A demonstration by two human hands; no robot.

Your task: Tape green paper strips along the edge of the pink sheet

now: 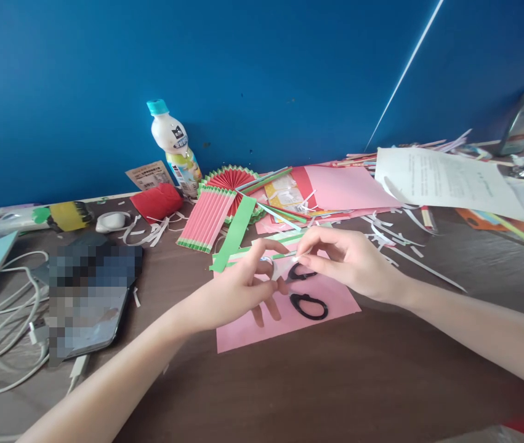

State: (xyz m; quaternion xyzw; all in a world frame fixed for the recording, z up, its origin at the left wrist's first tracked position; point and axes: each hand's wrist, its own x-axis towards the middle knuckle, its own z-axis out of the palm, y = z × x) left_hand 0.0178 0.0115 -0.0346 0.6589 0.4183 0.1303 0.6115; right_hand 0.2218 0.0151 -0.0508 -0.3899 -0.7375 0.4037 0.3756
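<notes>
My right hand pinches one end of a small whitish, translucent piece between thumb and fingertips. The other end reaches my left hand, whose fingers curl around it; too little of it shows to tell its kind. Both hands are above a sheet of pink paper. Black-handled scissors lie on that sheet below my fingers, their blades mostly hidden. Just beyond my left hand is a green paper strip. Behind it sit a pleated pink-and-green paper piece and a round red-and-green paper fan.
A bottle stands against the blue wall, beside a red item. At left lie a phone and white cables. Paper scraps and a printed sheet cover the back right.
</notes>
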